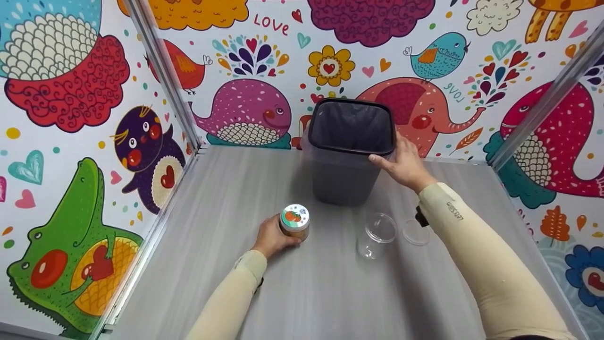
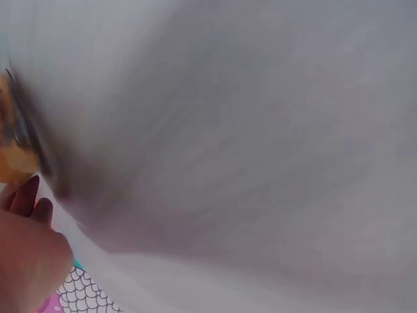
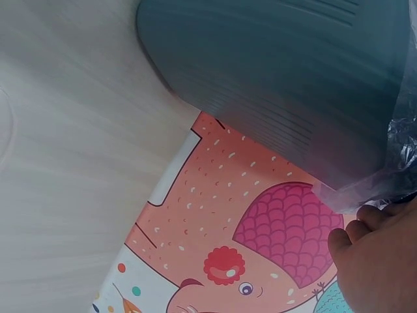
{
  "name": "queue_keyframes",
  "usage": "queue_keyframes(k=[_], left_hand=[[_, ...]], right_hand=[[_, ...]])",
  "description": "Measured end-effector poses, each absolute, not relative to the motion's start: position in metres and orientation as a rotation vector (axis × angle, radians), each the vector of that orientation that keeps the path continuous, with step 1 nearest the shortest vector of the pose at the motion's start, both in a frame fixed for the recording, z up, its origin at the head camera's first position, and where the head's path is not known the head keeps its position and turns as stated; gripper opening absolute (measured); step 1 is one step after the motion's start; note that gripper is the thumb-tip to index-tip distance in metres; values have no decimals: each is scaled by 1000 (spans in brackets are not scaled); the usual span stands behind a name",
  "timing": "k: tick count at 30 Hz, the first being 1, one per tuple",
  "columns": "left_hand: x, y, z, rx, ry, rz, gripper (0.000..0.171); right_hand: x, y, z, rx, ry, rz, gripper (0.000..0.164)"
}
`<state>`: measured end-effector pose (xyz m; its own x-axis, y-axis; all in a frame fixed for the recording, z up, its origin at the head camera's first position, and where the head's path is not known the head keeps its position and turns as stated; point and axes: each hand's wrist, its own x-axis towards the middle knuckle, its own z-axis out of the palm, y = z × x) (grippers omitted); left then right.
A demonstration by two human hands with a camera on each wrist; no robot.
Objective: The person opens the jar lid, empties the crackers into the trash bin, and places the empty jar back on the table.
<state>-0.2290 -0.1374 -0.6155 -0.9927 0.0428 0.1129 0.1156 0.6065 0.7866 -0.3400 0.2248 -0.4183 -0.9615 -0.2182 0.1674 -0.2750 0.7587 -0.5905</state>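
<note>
My left hand (image 1: 272, 237) grips a small jar (image 1: 300, 232) low on the table, its white lid (image 1: 295, 216) printed with orange fruit and green. In the left wrist view, only part of the jar (image 2: 14, 160) shows at the left edge, with fingertips against it. My right hand (image 1: 405, 161) holds the right side of a dark grey trash bin (image 1: 344, 179), thumb at the black rim and the other fingers partly hidden. A thin plastic liner (image 3: 365, 189) hangs over the bin's rim beside the curled fingers in the right wrist view.
A clear plastic cup (image 1: 370, 248) stands on the grey table (image 1: 226, 189), right of the jar. Beside it lies a clear round lid (image 1: 416, 233). Printed wall panels (image 1: 245, 113) enclose the back and sides, with metal posts (image 1: 165, 71) at the corners.
</note>
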Motion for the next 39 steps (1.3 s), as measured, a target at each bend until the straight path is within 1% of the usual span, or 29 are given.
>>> queue_keyframes(k=[6,15,23,32,39], left_hand=[[-228,-139,-615,-162,-2769,-1340,86],[-228,-142,-615,-175,-2749,-1399,83],[-227,-141,-614,-171,-2750,-1422,80],[-227,-140,-616,-160,-2748,-1447,81],[-228,-141,-614,-147,-2760,-1426,80]], right_hand=[[-339,224,-419,413,-2848,984,107],[-339,223,-418,415,-2848,967,106],[-337,224,-419,387,-2885,966,111],[-312,229,-436,473,-2837,997,105],[-286,228,-439,426,-2864,1003,108]])
